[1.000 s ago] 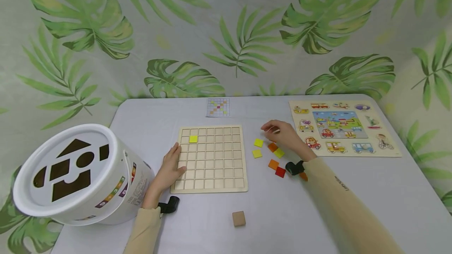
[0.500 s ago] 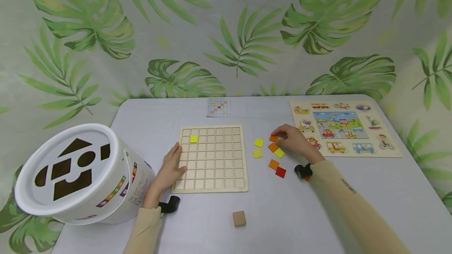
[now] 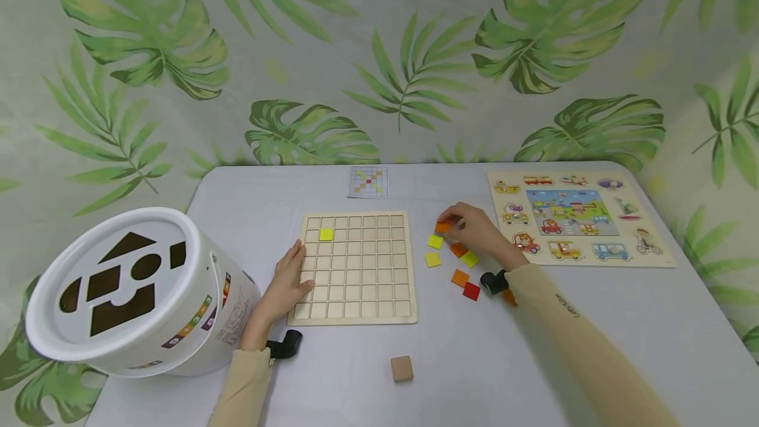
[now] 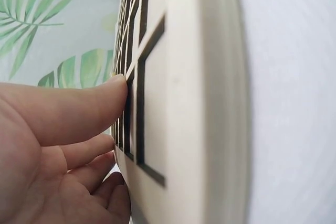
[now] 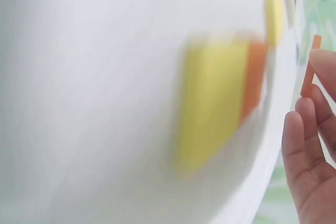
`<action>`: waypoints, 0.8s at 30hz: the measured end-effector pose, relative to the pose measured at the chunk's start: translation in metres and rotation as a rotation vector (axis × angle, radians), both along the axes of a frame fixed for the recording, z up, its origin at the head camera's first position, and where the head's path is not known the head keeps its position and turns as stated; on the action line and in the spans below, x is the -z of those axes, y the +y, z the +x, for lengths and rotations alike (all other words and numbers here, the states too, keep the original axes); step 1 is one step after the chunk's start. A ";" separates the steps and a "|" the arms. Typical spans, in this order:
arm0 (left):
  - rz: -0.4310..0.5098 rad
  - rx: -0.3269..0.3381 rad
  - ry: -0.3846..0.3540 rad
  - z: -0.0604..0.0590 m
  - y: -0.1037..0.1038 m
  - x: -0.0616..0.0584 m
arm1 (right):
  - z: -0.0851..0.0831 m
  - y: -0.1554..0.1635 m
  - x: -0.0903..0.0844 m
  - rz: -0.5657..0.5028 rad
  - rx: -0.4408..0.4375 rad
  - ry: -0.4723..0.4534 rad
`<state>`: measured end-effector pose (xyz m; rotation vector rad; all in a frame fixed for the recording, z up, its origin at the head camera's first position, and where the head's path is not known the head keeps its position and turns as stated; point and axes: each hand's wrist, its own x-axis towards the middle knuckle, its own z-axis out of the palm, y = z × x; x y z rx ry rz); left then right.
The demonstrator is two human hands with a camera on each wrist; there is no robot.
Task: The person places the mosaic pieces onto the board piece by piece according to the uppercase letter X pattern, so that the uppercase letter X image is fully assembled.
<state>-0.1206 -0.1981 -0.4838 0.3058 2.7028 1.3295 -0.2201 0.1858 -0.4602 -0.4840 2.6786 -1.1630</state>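
Near the middle of the tabletop, the right hand [image 3: 474, 232] pinches an orange tile [image 3: 442, 227] between thumb and fingertips, lifted just above the loose tiles [image 3: 453, 262]. The left hand [image 3: 287, 282] rests open, fingers straight, against the left edge of the grid board [image 3: 356, 267], where one yellow tile [image 3: 325, 234] sits. The pinch looks shallow, though the wrist view is blurred; the thin tile could slip, or the sleeve sweep the loose tiles.
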 end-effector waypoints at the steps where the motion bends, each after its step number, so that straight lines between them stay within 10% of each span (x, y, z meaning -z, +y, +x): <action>1: 0.002 -0.001 -0.002 0.000 0.000 0.000 | -0.001 -0.007 0.000 -0.013 -0.019 0.017; 24: 0.004 -0.004 -0.003 0.001 0.000 0.000 | -0.014 -0.111 0.002 0.092 -0.220 0.109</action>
